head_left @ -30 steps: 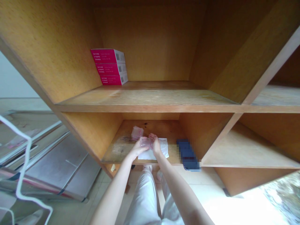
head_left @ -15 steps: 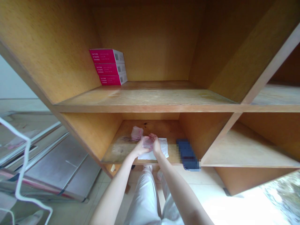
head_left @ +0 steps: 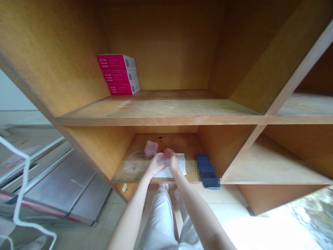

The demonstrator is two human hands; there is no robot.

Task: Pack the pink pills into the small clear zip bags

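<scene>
Apparently midway: holding a clear packet (head_left: 162, 159) in the left hand (head_left: 154, 165), above a white sheet (head_left: 181, 162) on the lower shelf (head_left: 130, 168), near a pinkish bundle (head_left: 151, 148); impossible to confirm any grip by the right hand (head_left: 172, 163) alongside. Not yet set down; unable to judge the amount left.

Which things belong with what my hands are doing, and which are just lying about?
Likely in use:
clear pinkish item, between left hand and right hand
white sheet beneath
similar pinkish bundle behind

Apparently lying about:
three pink boxes, upper shelf
dark-blue item, right
</scene>
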